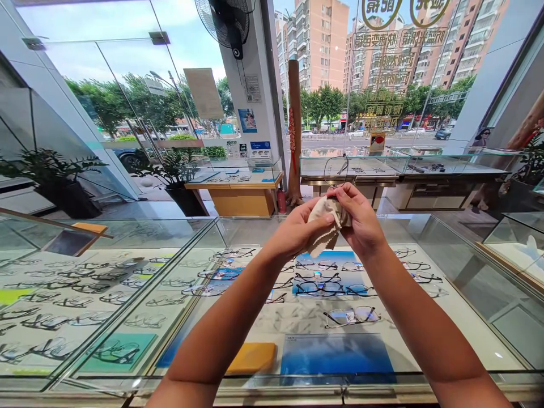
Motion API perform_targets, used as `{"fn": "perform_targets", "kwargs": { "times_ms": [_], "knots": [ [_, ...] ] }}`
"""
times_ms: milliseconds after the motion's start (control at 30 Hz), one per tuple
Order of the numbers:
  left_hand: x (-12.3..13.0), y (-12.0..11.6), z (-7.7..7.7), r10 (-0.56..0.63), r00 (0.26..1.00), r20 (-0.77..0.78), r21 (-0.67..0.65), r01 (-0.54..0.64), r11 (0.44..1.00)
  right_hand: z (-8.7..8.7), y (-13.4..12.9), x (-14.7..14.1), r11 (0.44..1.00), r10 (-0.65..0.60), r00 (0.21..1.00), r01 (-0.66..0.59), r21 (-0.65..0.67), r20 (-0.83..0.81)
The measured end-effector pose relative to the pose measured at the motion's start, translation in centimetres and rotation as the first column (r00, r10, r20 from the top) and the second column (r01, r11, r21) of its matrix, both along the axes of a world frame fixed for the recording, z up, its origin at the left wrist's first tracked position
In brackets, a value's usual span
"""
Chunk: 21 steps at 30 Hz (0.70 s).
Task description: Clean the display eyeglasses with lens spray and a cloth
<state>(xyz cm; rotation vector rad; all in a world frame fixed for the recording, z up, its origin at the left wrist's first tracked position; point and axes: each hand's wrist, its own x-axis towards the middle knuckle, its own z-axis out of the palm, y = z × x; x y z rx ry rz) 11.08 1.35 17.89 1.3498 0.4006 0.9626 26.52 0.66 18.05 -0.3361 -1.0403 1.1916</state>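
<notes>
Above the glass display case, my left hand (pixel 300 226) is closed around a cream cleaning cloth (pixel 319 241) with a zigzag edge. The cloth is folded over the lower part of a pair of eyeglasses (pixel 336 168), hiding that lens. One thin-rimmed lens of the glasses sticks up above my hands. My right hand (pixel 359 218) pinches the frame near its middle, thumb and fingers together, right beside the cloth. The two hands almost touch.
Under the glass case (pixel 425 226) lie several spectacle frames (pixel 352 316), a blue sheet (pixel 335 357) and a yellow case (pixel 253 357). Another display case with frames stands at left. Farther off are a wooden counter (pixel 242 201), a post (pixel 294 124) and potted plants (pixel 176 170).
</notes>
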Motion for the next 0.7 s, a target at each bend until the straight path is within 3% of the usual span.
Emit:
{"fn": "perform_targets", "kwargs": {
  "times_ms": [200,367,500,700],
  "knots": [
    [0.1,-0.1,-0.2,0.072,0.997,-0.027,0.166,-0.066,0.984,0.0,-0.2,-0.1,1.0,-0.016,0.998,0.017,-0.008,0.054],
    [0.5,-0.2,-0.7,0.161,0.986,0.04,0.2,-0.166,0.966,-0.2,-0.4,-0.7,0.999,0.025,1.0,-0.025,0.027,0.007],
    [1.1,-0.3,-1.0,0.327,0.941,0.083,0.249,-0.337,0.908,-0.4,-0.6,-1.3,1.0,-0.006,1.0,0.006,0.029,0.021],
    [1.5,0.1,-1.2,0.408,0.896,0.177,0.332,-0.445,0.832,-0.6,-0.5,-1.2,0.997,0.002,1.0,-0.003,0.076,0.013]
  ]
}}
